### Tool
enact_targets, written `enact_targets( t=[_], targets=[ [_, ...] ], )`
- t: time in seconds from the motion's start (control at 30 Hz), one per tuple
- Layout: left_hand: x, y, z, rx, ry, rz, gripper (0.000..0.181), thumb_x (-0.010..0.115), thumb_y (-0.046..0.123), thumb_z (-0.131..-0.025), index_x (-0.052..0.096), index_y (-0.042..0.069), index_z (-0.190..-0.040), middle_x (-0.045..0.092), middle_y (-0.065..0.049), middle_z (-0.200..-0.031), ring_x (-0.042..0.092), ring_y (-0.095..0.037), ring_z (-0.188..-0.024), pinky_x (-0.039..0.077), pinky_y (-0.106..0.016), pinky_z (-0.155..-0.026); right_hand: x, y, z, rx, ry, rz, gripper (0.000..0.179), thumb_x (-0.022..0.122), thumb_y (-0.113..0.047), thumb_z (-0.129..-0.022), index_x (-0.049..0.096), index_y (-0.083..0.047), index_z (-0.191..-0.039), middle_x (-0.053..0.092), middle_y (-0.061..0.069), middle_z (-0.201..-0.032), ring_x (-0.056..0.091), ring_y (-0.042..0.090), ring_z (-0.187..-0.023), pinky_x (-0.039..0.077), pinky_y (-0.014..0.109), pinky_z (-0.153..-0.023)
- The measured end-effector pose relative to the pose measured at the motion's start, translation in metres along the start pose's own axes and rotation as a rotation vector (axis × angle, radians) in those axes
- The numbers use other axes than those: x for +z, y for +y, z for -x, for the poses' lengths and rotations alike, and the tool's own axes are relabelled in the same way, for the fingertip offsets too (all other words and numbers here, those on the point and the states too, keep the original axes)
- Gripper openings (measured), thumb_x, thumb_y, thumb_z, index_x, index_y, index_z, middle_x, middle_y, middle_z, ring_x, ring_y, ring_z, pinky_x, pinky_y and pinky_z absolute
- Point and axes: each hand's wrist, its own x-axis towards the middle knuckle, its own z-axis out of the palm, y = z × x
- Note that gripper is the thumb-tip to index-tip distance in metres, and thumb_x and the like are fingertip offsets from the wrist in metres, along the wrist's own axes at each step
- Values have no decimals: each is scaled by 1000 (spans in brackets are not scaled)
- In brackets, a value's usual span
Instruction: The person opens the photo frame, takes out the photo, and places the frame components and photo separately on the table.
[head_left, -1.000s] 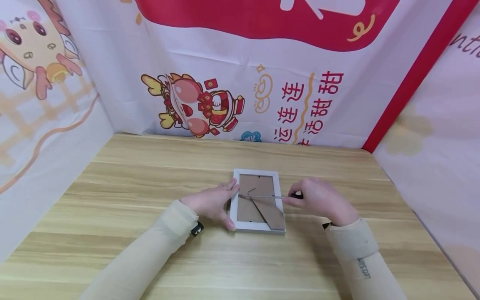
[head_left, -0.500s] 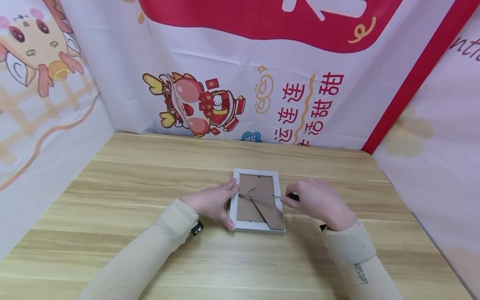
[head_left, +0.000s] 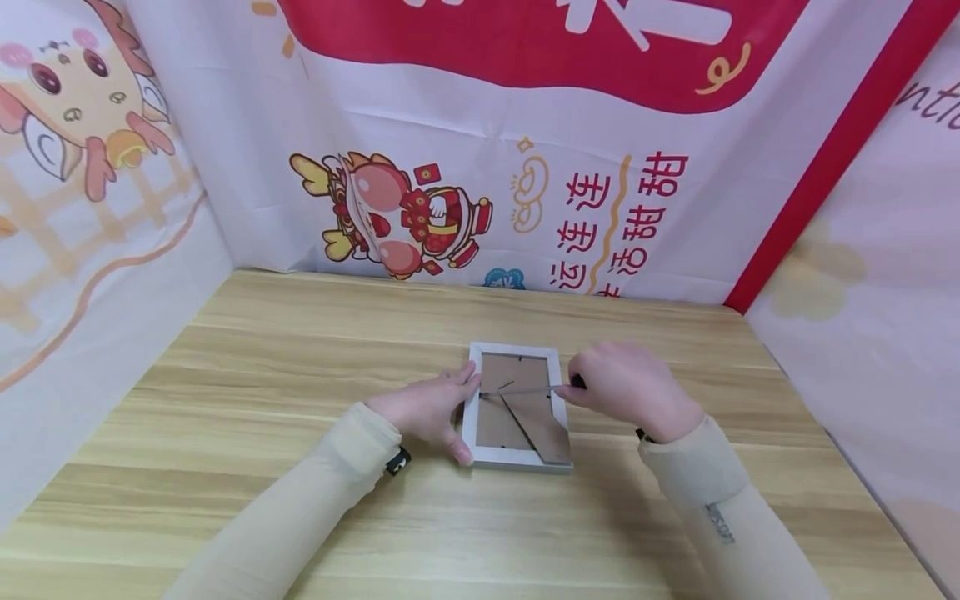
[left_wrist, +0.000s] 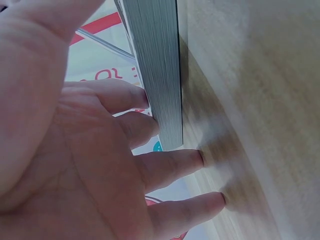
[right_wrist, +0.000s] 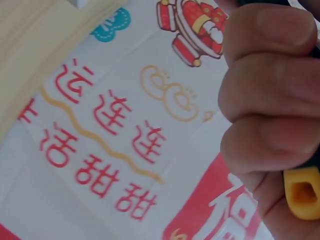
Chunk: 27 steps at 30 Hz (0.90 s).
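A white picture frame (head_left: pixel 517 349) lies face down on the table, its brown backing board (head_left: pixel 495 425) and a folded easel leg (head_left: pixel 545 429) showing. My left hand (head_left: pixel 429 406) rests against the frame's left side with fingers fairly straight. In the left wrist view, two fingers touch the frame's grey edge (left_wrist: pixel 160 75) and two reach down to the tabletop. My right hand (head_left: pixel 633 383) grips a screwdriver (head_left: pixel 528 389), fingers curled round its black handle, which has a yellow end (right_wrist: pixel 302 195). The metal shaft crosses the backing, its tip at the left inner edge.
The wood-grain table (head_left: pixel 337 333) extends around the frame on all sides. A white printed cloth with red lettering (head_left: pixel 585 225) hangs behind its far edge. More printed cloth hangs at the left (head_left: pixel 150 217) and right (head_left: pixel 862 333).
My right hand has moved slightly left and away from me, and the screwdriver's handle end has risen a little, tilting the shaft. The left hand and frame stay in place.
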Motion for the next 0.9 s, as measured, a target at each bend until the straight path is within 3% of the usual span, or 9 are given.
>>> enact_targets(
  t=[0.4, 0.6, 0.9],
  targets=[
    [-3, 1, 2, 16, -4, 7, 122, 88, 45, -68, 17, 2, -157, -1, -15, -164, 14, -46, -144, 22, -48, -116, -39, -25, -27, -41, -108, 190, 33, 80, -37, -83, 63, -18, -63, 49, -7, -51, 43, 10, -48, 36, 26, -45],
    [-2, 0, 1, 3, -7, 17, 122, 88, 46, -67, 17, 4, -158, -1, -13, -164, 13, -45, -145, 21, -48, -117, -52, -37, -41, -48, -186, 283, 37, 79, -39, -84, 59, -18, -62, 39, -6, -52, 38, 11, -48, 30, 27, -43],
    [-5, 2, 3, 5, 2, 2, 121, 88, 47, -68, 18, 5, -158, 2, -13, -164, 15, -44, -145, 22, -47, -117, -66, -61, -61, -46, -262, 409, 30, 77, -37, -86, 62, -17, -70, 44, -4, -55, 43, 13, -50, 39, 27, -41]
  ],
)
